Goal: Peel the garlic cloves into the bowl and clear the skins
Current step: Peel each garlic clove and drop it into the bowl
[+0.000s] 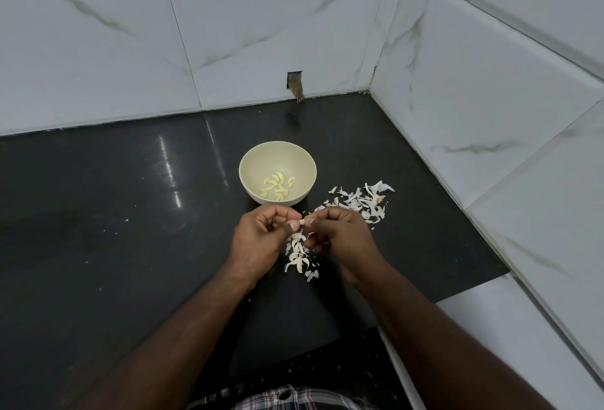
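Note:
A cream bowl [251,161] stands on the black counter and holds several peeled garlic cloves [277,186]. Just in front of it my left hand [258,239] and my right hand [343,239] meet, fingers curled, and both pinch one small garlic clove [302,222] between their fingertips. Below the hands lies a heap of unpeeled cloves and skins [299,257]. A larger scatter of white garlic skins [362,202] lies to the right of the bowl, behind my right hand.
The black counter [130,213] runs left and toward me, with tiny skin flecks on it. White marble-look tiled walls [490,109] close the back and the right side. A small hole in the wall [295,84] sits behind the bowl.

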Action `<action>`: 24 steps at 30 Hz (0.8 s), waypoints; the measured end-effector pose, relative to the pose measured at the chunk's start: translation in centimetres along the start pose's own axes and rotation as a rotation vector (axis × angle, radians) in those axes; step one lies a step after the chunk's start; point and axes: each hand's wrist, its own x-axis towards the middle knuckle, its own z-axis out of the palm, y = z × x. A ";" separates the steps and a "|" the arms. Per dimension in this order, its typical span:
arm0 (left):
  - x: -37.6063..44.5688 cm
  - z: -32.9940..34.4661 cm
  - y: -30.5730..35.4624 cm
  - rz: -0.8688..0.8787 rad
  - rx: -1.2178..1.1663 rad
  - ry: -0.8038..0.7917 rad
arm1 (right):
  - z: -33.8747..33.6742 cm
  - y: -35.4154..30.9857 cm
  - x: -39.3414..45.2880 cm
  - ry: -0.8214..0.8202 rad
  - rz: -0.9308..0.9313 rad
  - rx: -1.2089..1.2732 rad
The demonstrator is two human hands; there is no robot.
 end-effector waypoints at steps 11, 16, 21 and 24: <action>0.2 0.3 0.4 -0.189 -0.085 -0.029 | -0.5 2.5 0.5 0.228 -0.907 -1.028; 0.4 -0.3 0.2 -0.003 0.096 -0.006 | 0.4 0.7 0.3 0.085 -0.162 -0.263; 0.5 -0.4 -0.2 0.116 0.193 -0.005 | 0.2 -0.4 0.1 -0.007 0.076 0.112; 0.3 -0.2 0.0 0.064 0.075 0.001 | 0.0 -0.4 0.3 -0.018 0.056 0.053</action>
